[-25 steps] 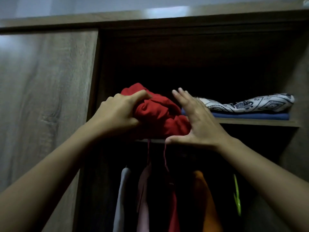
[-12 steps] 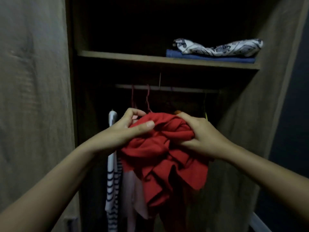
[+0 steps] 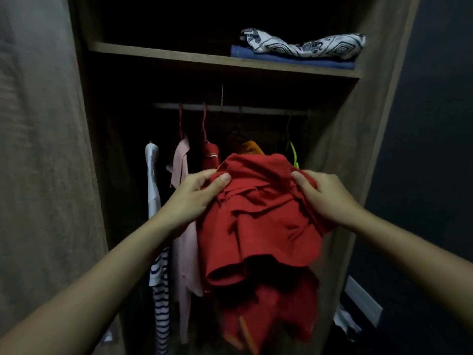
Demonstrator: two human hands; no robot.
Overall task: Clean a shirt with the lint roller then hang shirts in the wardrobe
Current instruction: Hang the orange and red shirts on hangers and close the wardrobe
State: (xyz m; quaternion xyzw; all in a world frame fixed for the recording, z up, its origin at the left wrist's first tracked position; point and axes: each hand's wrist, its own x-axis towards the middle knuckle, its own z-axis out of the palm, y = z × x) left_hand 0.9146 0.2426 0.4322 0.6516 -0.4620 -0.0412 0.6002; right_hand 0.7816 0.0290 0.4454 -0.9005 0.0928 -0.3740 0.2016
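Note:
A crumpled red shirt (image 3: 261, 221) hangs between my two hands in front of the open wardrobe (image 3: 358, 139). My left hand (image 3: 197, 196) pinches its upper left edge with thumb on top. On the other side, my right hand (image 3: 322, 193) grips the upper right edge. The cloth droops in loose folds below both hands. Behind it runs the hanging rail (image 3: 230, 108), with hangers and clothes on it. No lint roller shows in this view.
On the rail hang a white and striped garment (image 3: 156, 226), a pink one (image 3: 184, 201), a red one (image 3: 210, 155) and an orange one (image 3: 252, 147). Folded patterned cloth (image 3: 302, 46) lies on blue cloth (image 3: 294, 60) on the shelf. The wardrobe door (image 3: 38, 149) stands at left.
The red shirt came down off the shelf to chest height in front of the rail. My hands moved apart, spreading the bundle, and my view dropped from the shelf to the rail.

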